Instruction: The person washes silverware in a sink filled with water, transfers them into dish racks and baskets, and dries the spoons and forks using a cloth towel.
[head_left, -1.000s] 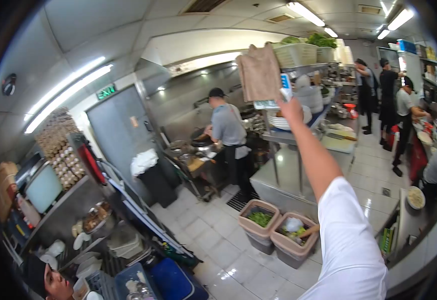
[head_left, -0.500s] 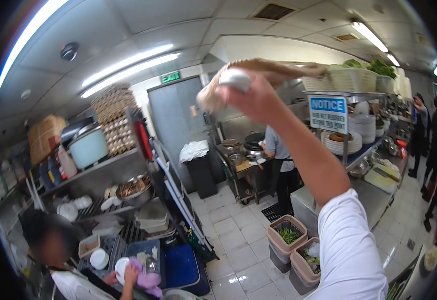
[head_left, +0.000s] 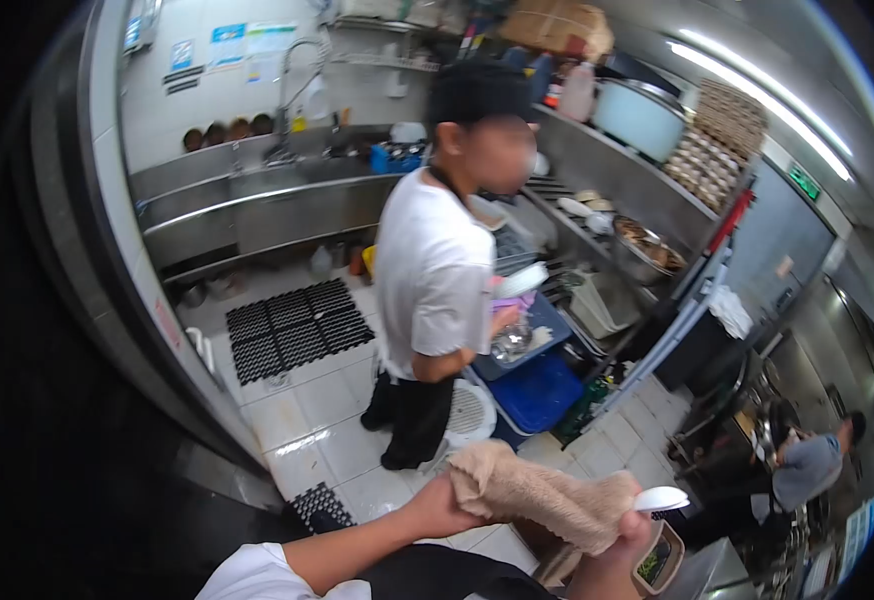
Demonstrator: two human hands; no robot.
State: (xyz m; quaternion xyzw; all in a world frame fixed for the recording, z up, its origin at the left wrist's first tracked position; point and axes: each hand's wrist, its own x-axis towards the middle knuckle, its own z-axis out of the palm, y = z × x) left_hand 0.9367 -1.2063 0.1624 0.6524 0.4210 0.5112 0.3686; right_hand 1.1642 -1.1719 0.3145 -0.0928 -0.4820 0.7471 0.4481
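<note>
Cloth is down from overhead; left hand now grips one end; right hand clamps the other, plus white spoon; control is two-handed.

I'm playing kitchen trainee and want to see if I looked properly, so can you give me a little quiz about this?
1. Pick one: what do the left hand and the right hand both hold?
a) a frying pan
b) a tan cloth
c) a cabbage
2. True or false: the green sign is above the grey door.
3. Fill in the colour: the white-shirted worker wears a ____ cap.

Key: 1 b; 2 true; 3 black.
</note>
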